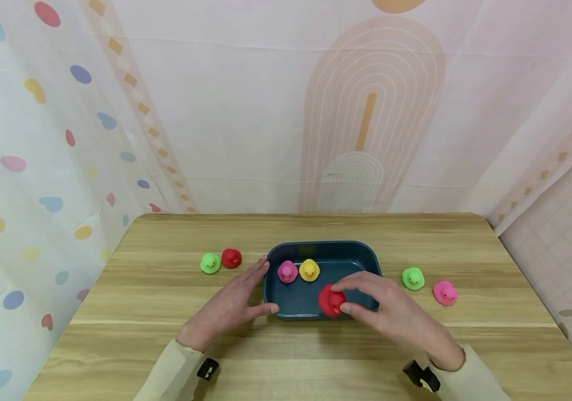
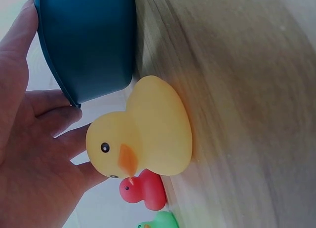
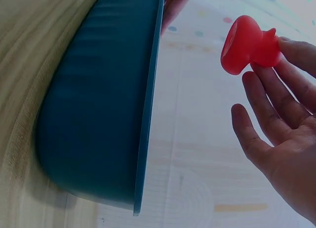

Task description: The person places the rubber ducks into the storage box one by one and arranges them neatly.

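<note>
My right hand [image 1: 393, 306] pinches a red rubber duck [image 1: 330, 301] between thumb and fingers, over the front of a dark blue basin [image 1: 306, 318]. The right wrist view shows this duck above the basin's rim, its flat base turned sideways. Inside the basin a magenta duck [image 1: 287, 272] and a yellow duck [image 1: 309, 270] sit side by side. My left hand [image 1: 230, 306] rests against the basin's left end, fingers extended and thumb at the front rim. Beside that hand on the table stands another yellow duck [image 2: 158, 129], hidden in the head view.
Left of the basin, a green duck [image 1: 210, 263] and a second red duck [image 1: 231, 258] stand on the wooden table [image 1: 316, 367]. To the right are another green duck [image 1: 413, 278] and a pink duck [image 1: 445, 293]. A patterned curtain [image 1: 245, 128] hangs behind the table.
</note>
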Demonstrator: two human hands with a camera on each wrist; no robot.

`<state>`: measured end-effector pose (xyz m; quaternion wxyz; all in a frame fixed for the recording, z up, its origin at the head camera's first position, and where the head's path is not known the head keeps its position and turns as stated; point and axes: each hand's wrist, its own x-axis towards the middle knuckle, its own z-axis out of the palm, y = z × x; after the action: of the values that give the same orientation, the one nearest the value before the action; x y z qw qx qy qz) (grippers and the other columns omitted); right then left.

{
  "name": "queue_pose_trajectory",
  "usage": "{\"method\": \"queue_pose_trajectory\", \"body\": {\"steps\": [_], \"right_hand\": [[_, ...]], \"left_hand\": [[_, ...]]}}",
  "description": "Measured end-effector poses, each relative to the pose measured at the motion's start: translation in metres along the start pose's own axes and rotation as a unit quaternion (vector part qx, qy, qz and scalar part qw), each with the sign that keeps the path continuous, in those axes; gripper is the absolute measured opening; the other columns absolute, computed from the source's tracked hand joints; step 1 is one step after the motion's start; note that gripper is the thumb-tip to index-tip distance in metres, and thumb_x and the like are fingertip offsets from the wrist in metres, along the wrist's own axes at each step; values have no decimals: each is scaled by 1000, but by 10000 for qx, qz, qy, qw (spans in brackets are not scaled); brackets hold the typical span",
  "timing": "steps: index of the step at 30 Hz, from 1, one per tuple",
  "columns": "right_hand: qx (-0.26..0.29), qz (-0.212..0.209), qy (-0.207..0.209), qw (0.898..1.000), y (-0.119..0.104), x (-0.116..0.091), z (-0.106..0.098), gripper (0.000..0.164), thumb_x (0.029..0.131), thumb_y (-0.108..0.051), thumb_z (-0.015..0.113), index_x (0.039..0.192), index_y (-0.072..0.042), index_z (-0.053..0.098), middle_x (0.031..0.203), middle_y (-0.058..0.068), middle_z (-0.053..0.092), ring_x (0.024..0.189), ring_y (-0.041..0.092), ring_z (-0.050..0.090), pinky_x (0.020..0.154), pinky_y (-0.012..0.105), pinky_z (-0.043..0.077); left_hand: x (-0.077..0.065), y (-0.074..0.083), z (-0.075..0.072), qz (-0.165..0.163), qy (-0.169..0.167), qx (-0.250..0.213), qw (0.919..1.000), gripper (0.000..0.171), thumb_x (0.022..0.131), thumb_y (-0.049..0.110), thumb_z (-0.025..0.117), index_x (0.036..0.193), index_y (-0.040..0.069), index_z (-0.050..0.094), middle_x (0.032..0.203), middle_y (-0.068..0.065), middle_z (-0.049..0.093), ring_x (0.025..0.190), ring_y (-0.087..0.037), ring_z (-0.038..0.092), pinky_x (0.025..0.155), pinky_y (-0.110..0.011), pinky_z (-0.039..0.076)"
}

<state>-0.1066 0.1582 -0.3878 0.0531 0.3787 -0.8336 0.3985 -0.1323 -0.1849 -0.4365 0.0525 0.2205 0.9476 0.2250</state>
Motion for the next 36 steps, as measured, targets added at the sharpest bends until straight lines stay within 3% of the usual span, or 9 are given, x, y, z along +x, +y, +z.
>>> {"method": "queue_pose_trajectory", "body": {"steps": [12,23,29,36], "right_hand": [[52,13,249,9997,10,10,-3,28,93,-9,78,120,-16,74,120,-4,72,110,17,67,86,34,61],[89,401,190,9990,23,20,-4,27,95,-12,77,122,-15,74,120,-4,72,110,24,67,88,34,60],[178,756,139,9969,30,26,-3,27,97,-16,75,124,-19,73,123,-6,71,114,24,66,95,47,57],[231,885,131,9957,38,33,-1,27,97,-15,75,124,-14,74,123,2,72,115,33,67,95,58,56]], "left_hand": [[-1,0,0,-20,12,-40,10000,96,90,57,74,160,3,37,170,-10,25,151,-38,34,116,-54,39],[-1,1,1,27,38,-75,10000,94,91,55,75,160,3,37,169,-12,26,150,-38,35,116,-55,39],[0,0,1,20,16,-71,10000,95,91,56,74,160,3,36,169,-12,26,151,-38,34,116,-54,39],[-1,0,1,53,30,-48,10000,96,91,60,72,160,3,36,170,-12,26,151,-38,34,116,-54,39]]}}
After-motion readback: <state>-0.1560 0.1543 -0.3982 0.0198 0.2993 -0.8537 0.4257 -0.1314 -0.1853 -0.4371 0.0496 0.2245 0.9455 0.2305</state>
